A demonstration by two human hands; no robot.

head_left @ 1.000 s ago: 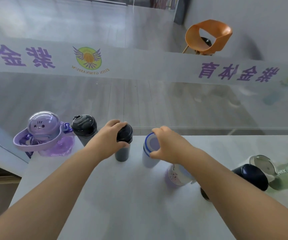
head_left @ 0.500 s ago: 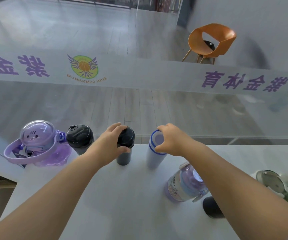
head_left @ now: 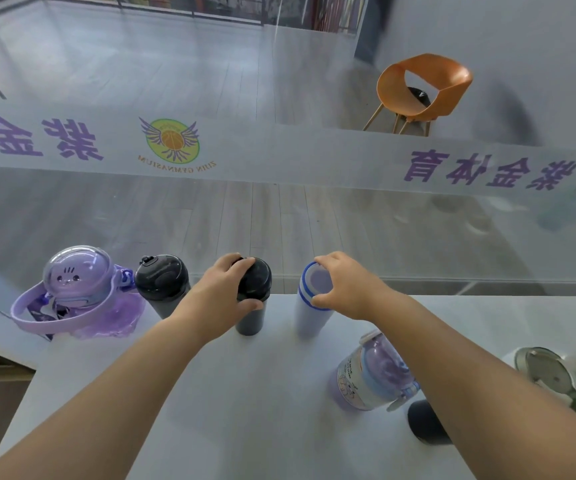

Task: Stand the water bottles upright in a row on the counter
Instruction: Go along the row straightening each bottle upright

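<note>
A glass partition is rising behind the pale counter, carrying a frosted band with purple characters and a winged basketball logo. Beyond it, grey plank flooring is catching soft daylight, and an orange chair is standing near a grey wall.

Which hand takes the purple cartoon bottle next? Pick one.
Right. The right hand is on the white bottle, just ahead of the purple cartoon bottle; the left hand grips the black bottle, farther off.
</note>
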